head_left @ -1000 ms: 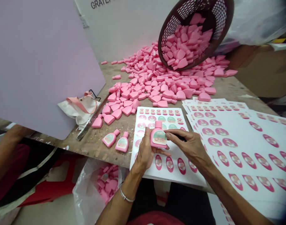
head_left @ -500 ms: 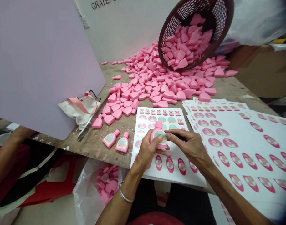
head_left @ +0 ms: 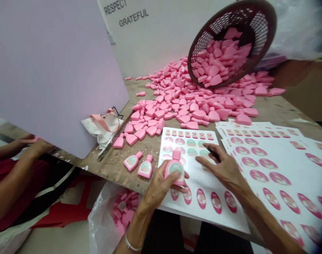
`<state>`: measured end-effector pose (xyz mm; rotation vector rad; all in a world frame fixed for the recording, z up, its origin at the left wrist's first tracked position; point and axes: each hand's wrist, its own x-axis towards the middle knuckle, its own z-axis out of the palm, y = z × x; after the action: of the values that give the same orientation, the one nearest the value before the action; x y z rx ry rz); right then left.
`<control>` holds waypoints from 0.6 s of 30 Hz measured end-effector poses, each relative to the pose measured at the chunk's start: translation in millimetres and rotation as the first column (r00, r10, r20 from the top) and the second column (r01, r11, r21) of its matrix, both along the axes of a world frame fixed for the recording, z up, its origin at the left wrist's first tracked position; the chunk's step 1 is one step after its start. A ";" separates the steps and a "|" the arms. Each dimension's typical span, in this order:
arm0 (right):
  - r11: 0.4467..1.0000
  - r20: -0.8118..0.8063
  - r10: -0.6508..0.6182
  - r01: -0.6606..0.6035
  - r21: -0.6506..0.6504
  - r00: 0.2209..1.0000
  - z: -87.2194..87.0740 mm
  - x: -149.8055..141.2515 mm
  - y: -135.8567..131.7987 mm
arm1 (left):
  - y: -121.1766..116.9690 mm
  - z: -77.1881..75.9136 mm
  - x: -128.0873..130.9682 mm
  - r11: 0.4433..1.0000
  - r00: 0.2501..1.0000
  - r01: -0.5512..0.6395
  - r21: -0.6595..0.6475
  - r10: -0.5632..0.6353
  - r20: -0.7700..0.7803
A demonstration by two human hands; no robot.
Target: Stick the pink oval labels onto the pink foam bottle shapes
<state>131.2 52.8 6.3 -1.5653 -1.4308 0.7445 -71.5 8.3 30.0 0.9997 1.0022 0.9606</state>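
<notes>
2 hands work over a sticker sheet: the left fingers grip the pink bottle, long axis pointing away, just left of the right hand, whose hold on a dark stick is unclear.

The left hand grips a labelled pink bottle above a sheet of oval stickers, which the right hand reaches across. At upper right, a tilted brown plastic basket spills unlabelled pink bottles across the workbench.
</notes>
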 end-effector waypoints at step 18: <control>0.999 0.184 0.005 0.003 -0.047 0.983 -19.2 25.4 -17.2 | 181.5 -27.4 -138.2 0.882 0.088 -0.406 0.240 0.299 -0.950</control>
<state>156.6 35.6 -12.9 -1.7065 -1.5570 0.6515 -209.8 189.8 2.6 1.3404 2.5210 0.5017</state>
